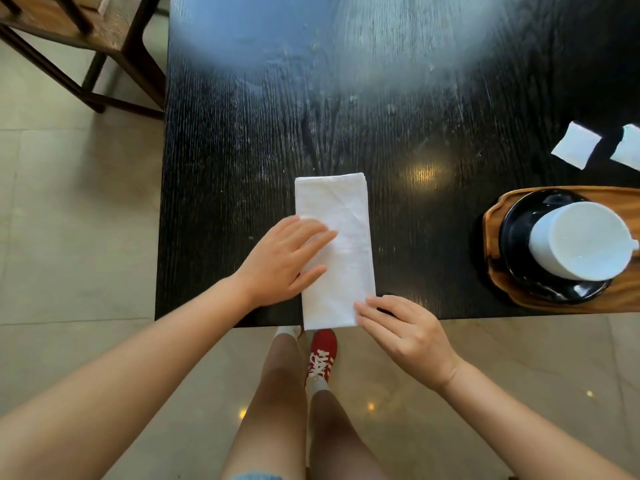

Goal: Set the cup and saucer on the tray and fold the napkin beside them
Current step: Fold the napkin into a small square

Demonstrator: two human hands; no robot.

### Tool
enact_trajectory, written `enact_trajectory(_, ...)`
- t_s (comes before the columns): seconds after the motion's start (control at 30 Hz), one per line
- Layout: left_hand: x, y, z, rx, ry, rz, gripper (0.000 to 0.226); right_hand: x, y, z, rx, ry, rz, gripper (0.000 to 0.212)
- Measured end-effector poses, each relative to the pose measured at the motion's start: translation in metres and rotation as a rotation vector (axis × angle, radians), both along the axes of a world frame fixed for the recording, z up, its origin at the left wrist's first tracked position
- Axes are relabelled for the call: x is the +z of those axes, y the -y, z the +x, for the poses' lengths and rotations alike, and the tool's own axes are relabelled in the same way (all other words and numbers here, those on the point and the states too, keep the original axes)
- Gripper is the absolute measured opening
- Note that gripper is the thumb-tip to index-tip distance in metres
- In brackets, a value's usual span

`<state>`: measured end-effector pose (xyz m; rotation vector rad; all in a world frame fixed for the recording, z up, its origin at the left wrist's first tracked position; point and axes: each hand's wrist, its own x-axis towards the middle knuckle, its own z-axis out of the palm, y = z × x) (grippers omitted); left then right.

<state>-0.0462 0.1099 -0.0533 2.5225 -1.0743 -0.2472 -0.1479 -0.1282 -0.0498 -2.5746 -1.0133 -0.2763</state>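
A white napkin (334, 237), folded into a long narrow rectangle, lies on the black table (381, 116), its near end just past the front edge. My left hand (282, 261) rests flat on the napkin's left side, fingers spread. My right hand (401, 332) touches the napkin's near right corner with its fingertips. At the right a wooden tray (623, 299) holds a black saucer (516, 237) with a white cup (581, 240) standing upside down on it.
Two small white packets (576, 144) (628, 147) lie on the table behind the tray. A dark wooden chair (86, 36) stands at the far left on the tiled floor. My legs and a red shoe (322, 355) show below the table's front edge.
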Motion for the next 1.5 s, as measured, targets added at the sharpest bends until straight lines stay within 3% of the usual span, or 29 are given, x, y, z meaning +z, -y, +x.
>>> enact_trajectory(0.17, -0.006, -0.027, -0.032, -0.070, -0.020, -0.019, 0.053, 0.013, -0.010, 0.003, -0.070, -0.125, 0.147, 0.006)
enact_trajectory(0.3, -0.013, -0.023, -0.040, 0.008, 0.047, -0.081, 0.046, 0.024, -0.017, 0.012, -0.187, -0.169, 0.294, 0.010)
enact_trajectory(0.4, -0.014, -0.018, -0.042, 0.109, 0.072, -0.147, 0.032, 0.022, -0.015, 0.018, -0.173, -0.133, 0.229, 0.019)
enact_trajectory(0.5, -0.013, -0.016, -0.043, 0.138, 0.059, -0.179, 0.032, 0.015, -0.005, 0.026, -0.156, -0.167, 0.145, 0.038)
enact_trajectory(0.63, -0.011, -0.018, -0.037, 0.148, 0.030, -0.184, 0.031, 0.009, -0.001, 0.051, -0.174, -0.271, 0.062, 0.032)
enact_trajectory(0.77, -0.002, -0.005, -0.034, 0.431, -0.107, -0.359, 0.028, 0.012, -0.011, 0.073, -0.394, -0.457, 0.258, 0.015)
enact_trajectory(0.9, 0.005, 0.016, -0.024, 0.789, -0.211, -0.514, 0.027, 0.011, -0.026, 0.083, -0.613, -0.544, 0.354, 0.020)
enact_trajectory(1.07, 0.002, 0.034, -0.014, 0.899, -0.096, -0.465, 0.030, 0.010, -0.038, 0.090, -0.729, -0.614, 0.501, 0.022)
enact_trajectory(1.27, -0.009, 0.034, -0.004, 0.959, -0.008, -0.303, 0.031, 0.009, -0.045, 0.102, -0.773, -0.469, 0.461, 0.019)
enact_trajectory(1.4, -0.012, 0.034, -0.003, 0.963, -0.015, -0.255, 0.044, 0.005, -0.047, 0.108, -0.806, -0.339, 0.346, 0.026)
enact_trajectory(1.5, -0.015, 0.034, 0.000, 0.853, 0.125, -0.080, 0.062, -0.002, -0.045, 0.113, -0.697, -0.219, 0.085, 0.053)
